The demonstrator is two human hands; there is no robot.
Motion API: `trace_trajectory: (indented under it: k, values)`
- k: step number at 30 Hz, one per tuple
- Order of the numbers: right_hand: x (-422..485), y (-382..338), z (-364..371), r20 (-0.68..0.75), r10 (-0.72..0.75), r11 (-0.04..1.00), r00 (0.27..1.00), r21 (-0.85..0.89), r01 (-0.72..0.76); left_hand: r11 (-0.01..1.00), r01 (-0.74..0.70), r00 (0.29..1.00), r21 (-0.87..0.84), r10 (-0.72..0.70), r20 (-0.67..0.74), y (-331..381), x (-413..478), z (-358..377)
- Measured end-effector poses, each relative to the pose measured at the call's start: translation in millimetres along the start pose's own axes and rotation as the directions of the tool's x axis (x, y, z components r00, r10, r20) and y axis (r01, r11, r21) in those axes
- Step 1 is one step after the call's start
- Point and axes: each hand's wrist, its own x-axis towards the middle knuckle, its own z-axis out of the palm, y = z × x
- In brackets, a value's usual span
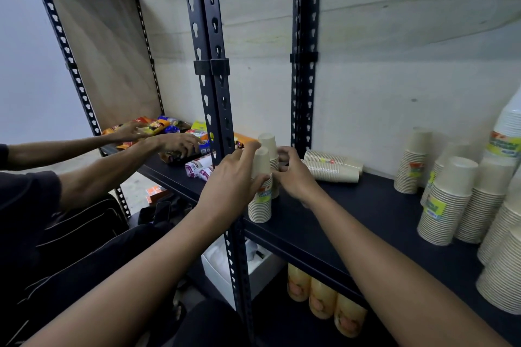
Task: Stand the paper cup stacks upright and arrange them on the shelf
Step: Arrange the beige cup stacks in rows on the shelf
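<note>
A cream paper cup stack (260,200) stands upright near the left end of the dark shelf board (352,205), just right of the black front post. My left hand (234,177) grips its upper part from the left. My right hand (293,175) touches the same stack from the right, fingers curled against it. A second upright stack (270,146) stands right behind. Two stacks (332,166) lie on their sides near the back wall. Several upright stacks (451,200) crowd the shelf's right end.
Black perforated posts (217,93) frame the shelf. Another person's hands (174,144) handle snack packets (158,125) on the neighbouring shelf at left. Yellow bottles (324,296) and a white box (220,267) sit below. A bare stretch of shelf lies between the two groups of stacks.
</note>
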Motion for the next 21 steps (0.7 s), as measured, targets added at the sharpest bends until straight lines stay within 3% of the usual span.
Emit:
trace_trajectory:
  k: [9,16,21]
  values:
    - [-4.2,5.3,-6.3,0.009,0.045,0.999,0.999,-0.027,-0.044,0.999,0.051,0.999,0.013,-0.051,0.012,6.2,0.2,-8.1]
    - [-17.4,2.8,-36.0,-0.052,0.040,0.987,0.998,-0.153,-0.048,0.999,0.040,0.999,0.016,-0.040,-0.010,9.2,-0.1,-18.9]
    - [-36.3,-9.9,-60.6,-0.078,0.024,0.961,0.997,-0.272,-0.045,0.990,-0.029,1.000,0.141,0.030,-0.005,24.4,-1.2,-27.0]
